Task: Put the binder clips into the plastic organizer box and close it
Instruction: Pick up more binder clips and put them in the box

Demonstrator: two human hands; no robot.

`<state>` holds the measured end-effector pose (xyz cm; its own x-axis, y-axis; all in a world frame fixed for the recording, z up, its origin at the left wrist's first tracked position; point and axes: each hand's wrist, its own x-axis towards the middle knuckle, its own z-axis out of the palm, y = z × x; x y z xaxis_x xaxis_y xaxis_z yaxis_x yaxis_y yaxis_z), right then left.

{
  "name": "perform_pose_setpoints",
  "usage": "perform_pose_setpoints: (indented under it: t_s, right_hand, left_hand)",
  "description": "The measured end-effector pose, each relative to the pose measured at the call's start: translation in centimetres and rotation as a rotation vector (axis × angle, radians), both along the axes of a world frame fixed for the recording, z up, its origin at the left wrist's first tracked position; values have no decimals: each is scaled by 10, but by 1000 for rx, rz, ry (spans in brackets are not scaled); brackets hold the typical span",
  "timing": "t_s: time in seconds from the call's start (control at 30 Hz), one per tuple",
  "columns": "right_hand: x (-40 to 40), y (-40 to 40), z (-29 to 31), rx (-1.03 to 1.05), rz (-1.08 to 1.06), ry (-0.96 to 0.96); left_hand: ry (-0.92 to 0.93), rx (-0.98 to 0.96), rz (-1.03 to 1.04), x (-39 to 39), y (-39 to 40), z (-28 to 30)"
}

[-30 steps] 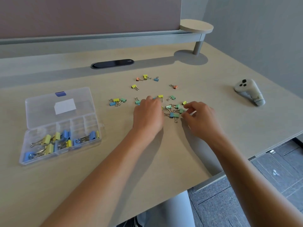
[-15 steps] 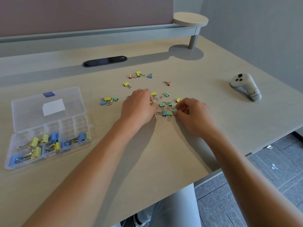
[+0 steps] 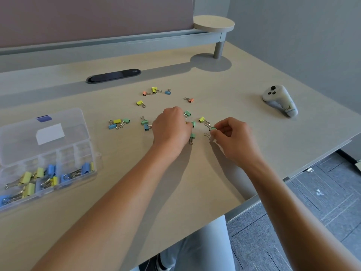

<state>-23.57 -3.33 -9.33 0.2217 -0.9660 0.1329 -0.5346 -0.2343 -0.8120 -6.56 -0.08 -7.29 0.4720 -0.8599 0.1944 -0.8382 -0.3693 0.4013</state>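
Note:
Several small coloured binder clips [image 3: 154,90] lie scattered on the desk's middle. My left hand [image 3: 171,127] rests curled, palm down, among them; what its fingers hold is hidden. My right hand [image 3: 232,133] pinches green binder clips [image 3: 213,129] at its fingertips, just right of the pile. A loose green clip [image 3: 192,136] lies between the two hands. The clear plastic organizer box [image 3: 48,153] sits open at the left, lid [image 3: 45,133] tilted back, with larger yellow and blue clips [image 3: 50,177] in its front compartments.
A white hand controller [image 3: 279,99] lies at the right of the desk. A black oval grommet [image 3: 113,75] sits near the back rail, and a round shelf on a post [image 3: 214,26] stands at the back right. The desk's edge [image 3: 254,200] runs close on the right.
My right hand has drawn slightly right and closed its fingertips on green clips. My left hand stayed over the pile. The view shifted a little.

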Motion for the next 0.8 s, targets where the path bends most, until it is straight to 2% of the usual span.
perform_pose_setpoints:
  t_s: [0.3,0.4,0.63,0.8]
  right_hand:
    - [-3,7,6,55,-26,-73]
    - [2,14,11,123,-29,-193]
    - [22,37,31,276,36,-442]
    - [52,57,38,369,151,-457]
  left_hand:
    - [29,-20,24,-1,1,0]
    - [83,-91,50,-1,12,0]
    - [217,-185,92,-6,67,11]
    - [227,-204,131,8,120,15]
